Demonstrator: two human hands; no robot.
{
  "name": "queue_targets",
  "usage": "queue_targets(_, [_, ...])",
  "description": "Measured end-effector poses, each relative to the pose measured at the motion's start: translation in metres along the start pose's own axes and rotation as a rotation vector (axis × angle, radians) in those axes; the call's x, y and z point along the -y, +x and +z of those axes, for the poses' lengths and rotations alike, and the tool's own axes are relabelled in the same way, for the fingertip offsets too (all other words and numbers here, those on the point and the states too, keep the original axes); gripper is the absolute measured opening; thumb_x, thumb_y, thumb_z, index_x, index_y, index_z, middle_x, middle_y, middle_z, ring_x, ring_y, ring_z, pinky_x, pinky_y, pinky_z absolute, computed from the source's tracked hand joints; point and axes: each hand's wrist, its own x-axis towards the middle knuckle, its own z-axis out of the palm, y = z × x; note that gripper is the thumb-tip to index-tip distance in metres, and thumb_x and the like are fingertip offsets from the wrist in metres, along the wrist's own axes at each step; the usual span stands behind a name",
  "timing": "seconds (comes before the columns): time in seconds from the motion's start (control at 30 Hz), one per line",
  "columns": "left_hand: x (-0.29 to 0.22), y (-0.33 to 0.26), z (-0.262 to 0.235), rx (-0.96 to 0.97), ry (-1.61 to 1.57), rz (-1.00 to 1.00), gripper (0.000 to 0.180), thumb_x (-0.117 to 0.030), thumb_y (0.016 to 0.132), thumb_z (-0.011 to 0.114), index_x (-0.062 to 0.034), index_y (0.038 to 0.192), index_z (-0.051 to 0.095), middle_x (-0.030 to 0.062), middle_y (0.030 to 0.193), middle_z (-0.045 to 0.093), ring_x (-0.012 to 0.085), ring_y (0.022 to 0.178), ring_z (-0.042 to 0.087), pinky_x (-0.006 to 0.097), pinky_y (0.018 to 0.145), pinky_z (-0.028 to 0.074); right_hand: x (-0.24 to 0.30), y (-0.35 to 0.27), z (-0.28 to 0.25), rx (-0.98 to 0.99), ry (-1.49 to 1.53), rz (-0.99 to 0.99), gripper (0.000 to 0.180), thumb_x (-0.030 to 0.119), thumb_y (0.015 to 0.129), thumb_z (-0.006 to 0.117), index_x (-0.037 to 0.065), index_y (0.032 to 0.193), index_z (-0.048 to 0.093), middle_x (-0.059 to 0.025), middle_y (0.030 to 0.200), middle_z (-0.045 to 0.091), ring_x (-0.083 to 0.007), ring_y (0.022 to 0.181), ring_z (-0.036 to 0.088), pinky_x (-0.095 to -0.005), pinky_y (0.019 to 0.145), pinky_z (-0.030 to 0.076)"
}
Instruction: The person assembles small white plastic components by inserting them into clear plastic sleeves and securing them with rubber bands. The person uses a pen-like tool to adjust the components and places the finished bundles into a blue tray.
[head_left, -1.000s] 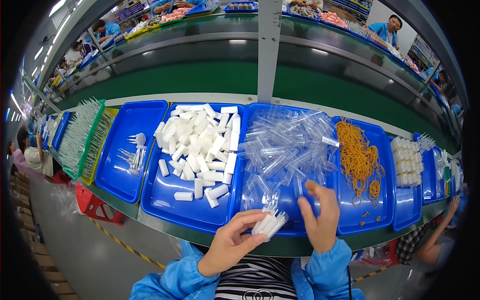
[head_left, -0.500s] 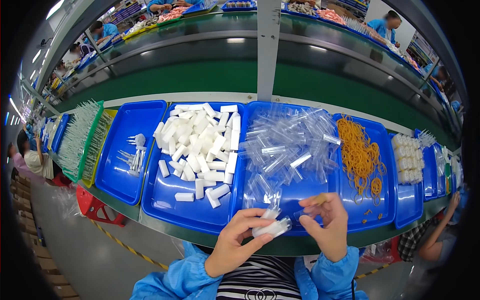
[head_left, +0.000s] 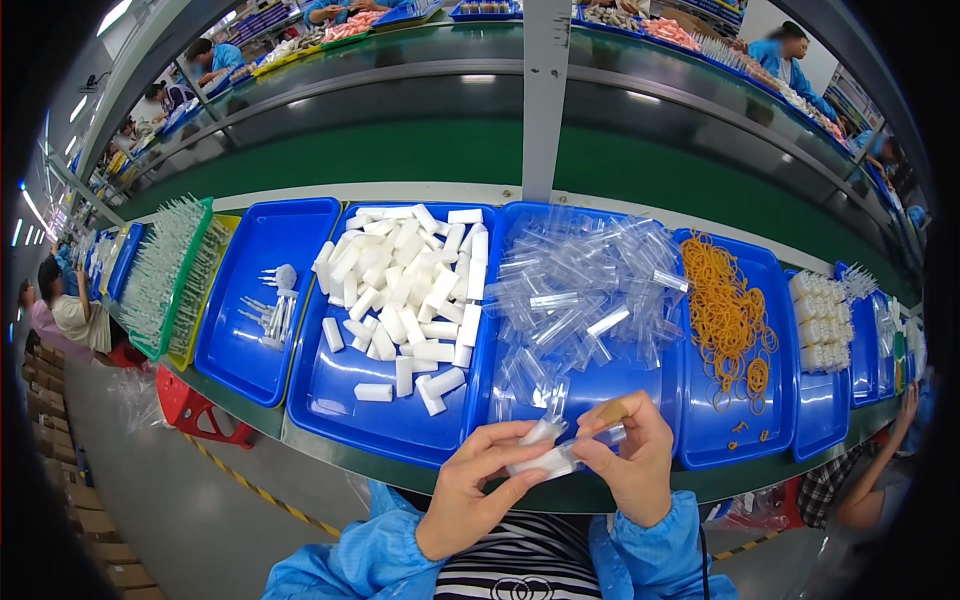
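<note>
My left hand is closed around white foam-like cylinders partly wrapped in clear plastic; I cannot tell exactly how many. Pinched between the thumb and fingers of my right hand is a clear plastic sleeve, which meets the end of the held cylinder. A tan wrap covers one right fingertip. Both hands are over the near edge of a blue tray with a heap of clear plastic sleeves. Left of it, many loose white cylinders lie in another blue tray.
Orange rubber bands fill the tray to the right, with bundled white pieces beyond. At left are a tray with a few white stick-like parts and a green tray of thin clear pieces. A metal post rises behind.
My right hand has moved left and inward, bringing the clear sleeve against the white cylinder in my left hand. My left hand has barely moved.
</note>
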Motion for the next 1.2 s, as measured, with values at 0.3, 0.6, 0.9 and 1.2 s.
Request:
queue_targets(0.3, [0.008, -0.001, 0.008, -0.099, -0.148, 0.022, 0.024, -0.005, 0.092, 0.069, -0.0045, 0.115, 0.071, 0.0117, 0.129, 0.056, 0.0173, 0.107, 0.061, 0.028, 0.084, 0.054, -0.019, -0.012, 0.01, -0.14, -0.112, -0.155, 0.038, 0.01, 0.072, 0.089, 0.004, 0.094, 0.059, -0.0087, 0.09, 0.065, -0.0173, 0.091, 0.063, -0.0307, 0.081, 0.05])
queue_targets(0.6, [0.002, 0.002, 0.009, -0.07, 0.044, 0.088, 0.016, -0.007, 0.091, 0.07, -0.003, 0.106, 0.071, 0.0149, 0.124, 0.059, 0.0238, 0.11, 0.061, 0.034, 0.092, 0.049, -0.042, -0.021, 0.018, -0.222, -0.099, -0.336, 0.041, 0.014, 0.071, 0.09, 0.005, 0.094, 0.058, -0.0091, 0.091, 0.065, -0.0217, 0.092, 0.062, -0.0338, 0.082, 0.049])
queue_targets(0.9, [-0.01, 0.006, 0.012, -0.098, 0.257, 0.223, 0.016, -0.003, 0.085, 0.074, -0.0025, 0.101, 0.072, 0.0168, 0.123, 0.06, 0.0238, 0.104, 0.064, 0.031, 0.085, 0.052, -0.035, -0.025, 0.021, -0.237, 0.029, -0.255, 0.042, 0.015, 0.074, 0.088, 0.004, 0.098, 0.055, -0.0111, 0.093, 0.065, -0.0221, 0.094, 0.063, -0.0349, 0.085, 0.051])
queue_targets(1.2, [-0.009, 0.005, 0.01, -0.171, 0.382, 0.25, 0.031, 0.0, 0.08, 0.077, -0.0036, 0.111, 0.073, 0.0161, 0.123, 0.062, 0.0264, 0.107, 0.064, 0.032, 0.088, 0.053, -0.018, -0.016, 0.007, -0.062, -0.056, -0.062, 0.039, 0.008, 0.075, 0.086, 0.002, 0.099, 0.056, -0.0155, 0.108, 0.062, -0.0206, 0.1, 0.062, -0.034, 0.09, 0.05])
